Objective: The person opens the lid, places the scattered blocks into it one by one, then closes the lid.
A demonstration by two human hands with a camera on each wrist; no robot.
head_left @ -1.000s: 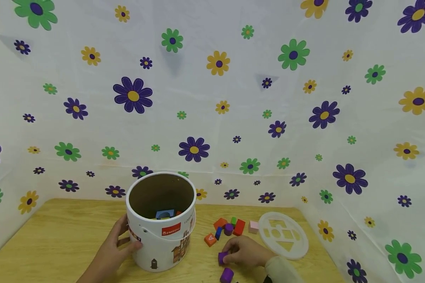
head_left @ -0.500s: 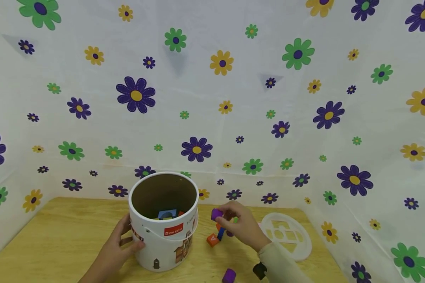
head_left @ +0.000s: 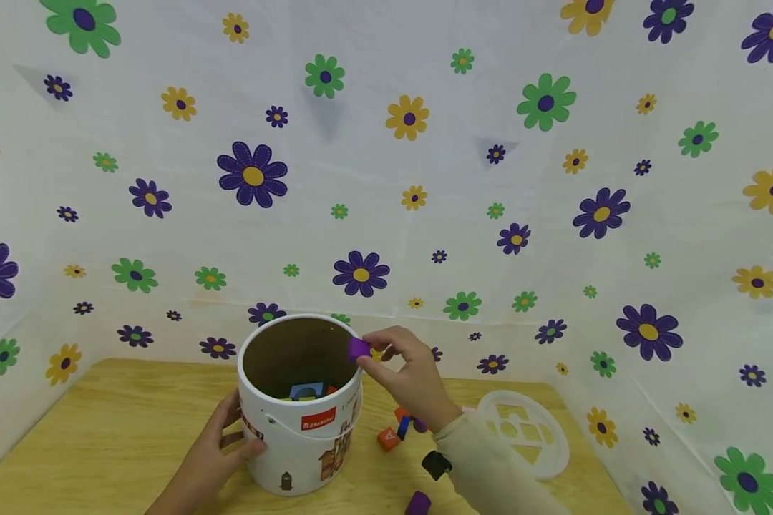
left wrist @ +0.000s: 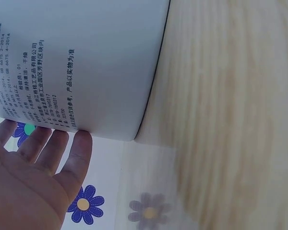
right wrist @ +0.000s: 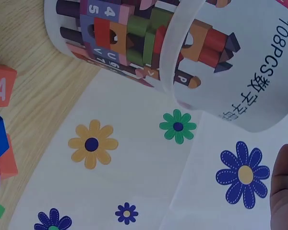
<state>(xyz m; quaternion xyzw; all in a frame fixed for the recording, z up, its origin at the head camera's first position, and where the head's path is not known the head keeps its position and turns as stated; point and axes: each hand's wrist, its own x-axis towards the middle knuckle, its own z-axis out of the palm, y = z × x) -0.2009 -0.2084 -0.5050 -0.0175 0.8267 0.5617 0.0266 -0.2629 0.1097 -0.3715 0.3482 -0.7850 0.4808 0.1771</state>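
Note:
A white bucket [head_left: 296,443] with printed toy-block pictures and a thin handle stands on the wooden table, with several coloured blocks, among them a blue one [head_left: 306,390], inside. My left hand [head_left: 222,450] rests against its left side; in the left wrist view the extended fingers [left wrist: 77,153] touch the printed wall. At the bucket's right rim, my right hand [head_left: 407,372] pinches a purple block [head_left: 358,348] between thumb and fingers. Only an edge of that hand shows in the right wrist view, where the block is out of sight.
Right of the bucket lie an orange letter block [head_left: 389,438], a blue block [head_left: 403,428] and others partly behind the right arm. A purple cylinder [head_left: 418,503] lies near the front. A white lid with cutout shapes [head_left: 557,458] lies at right. A flowered cloth [head_left: 373,214] hangs behind.
My right hand has lifted the purple block off the table and carried it up and left to the bucket's rim. My left hand stays against the bucket.

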